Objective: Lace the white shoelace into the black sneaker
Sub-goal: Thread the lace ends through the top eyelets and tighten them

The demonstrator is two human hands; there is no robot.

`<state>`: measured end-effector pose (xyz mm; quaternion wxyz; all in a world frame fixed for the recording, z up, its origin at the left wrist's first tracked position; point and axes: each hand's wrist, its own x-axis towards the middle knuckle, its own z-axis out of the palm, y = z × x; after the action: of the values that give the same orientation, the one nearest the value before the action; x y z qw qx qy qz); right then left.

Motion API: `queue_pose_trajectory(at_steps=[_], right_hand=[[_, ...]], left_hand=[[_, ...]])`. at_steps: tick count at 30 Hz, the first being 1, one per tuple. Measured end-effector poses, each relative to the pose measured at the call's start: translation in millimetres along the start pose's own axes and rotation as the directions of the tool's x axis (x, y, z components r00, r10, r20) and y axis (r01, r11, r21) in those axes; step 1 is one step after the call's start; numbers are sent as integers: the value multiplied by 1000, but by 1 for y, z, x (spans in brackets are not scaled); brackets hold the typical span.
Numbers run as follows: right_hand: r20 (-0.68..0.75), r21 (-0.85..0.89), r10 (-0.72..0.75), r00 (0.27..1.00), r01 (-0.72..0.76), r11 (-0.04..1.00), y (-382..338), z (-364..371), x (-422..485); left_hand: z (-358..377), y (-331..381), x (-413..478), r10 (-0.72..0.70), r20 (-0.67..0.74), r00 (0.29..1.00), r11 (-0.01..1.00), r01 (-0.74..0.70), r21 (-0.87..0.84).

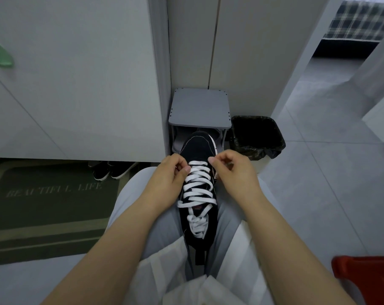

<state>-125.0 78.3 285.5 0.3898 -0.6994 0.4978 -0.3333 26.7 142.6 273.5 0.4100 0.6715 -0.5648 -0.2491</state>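
left hand (171, 172) and right hand (234, 172) pinch the lace (197, 190) at its far row, flanking the sneaker (198, 146) on the lap. its toe points at a grey stool (199, 106); bin (258, 137) beside it, mat (50, 201) left.

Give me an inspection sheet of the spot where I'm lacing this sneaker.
Surface: black sneaker lies on the lap, above grey floor tiles.
Job's things: white shoelace crisscrossed up the sneaker, ends bunched loose at the ankle end.
Clutter: grey stool, black-lined bin, shoes under the white cabinet, red object at lower right.
Hands: left hand and right hand pinch the shoelace at the toe-end row.
Cables: nothing seen.
Surroundings: green doormat, open doorway at right.
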Motion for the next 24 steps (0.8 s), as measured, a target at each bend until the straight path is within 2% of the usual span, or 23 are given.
queue_pose_trajectory(at_steps=[6,9,14,19,24], right_hand=[[84,-179,-17,996,32,983,2,5,-5],[72,-201,-36,997,50,978,1,4,-6],[18,-140,-57,998,59,988,1,-1,-19],[67,-253,-53,996,68,965,1,4,-24],[82,-283,-75,994,96,954,2,1,-25]], left_hand=[[3,1,1,-1,10,1000,999,0,46],[3,1,1,-25,7,1000,999,25,42],[-1,0,-11,72,-134,988,997,-74,-14],[1,-1,-14,113,-35,993,981,-106,161],[0,-2,-11,59,-52,997,986,-50,159]])
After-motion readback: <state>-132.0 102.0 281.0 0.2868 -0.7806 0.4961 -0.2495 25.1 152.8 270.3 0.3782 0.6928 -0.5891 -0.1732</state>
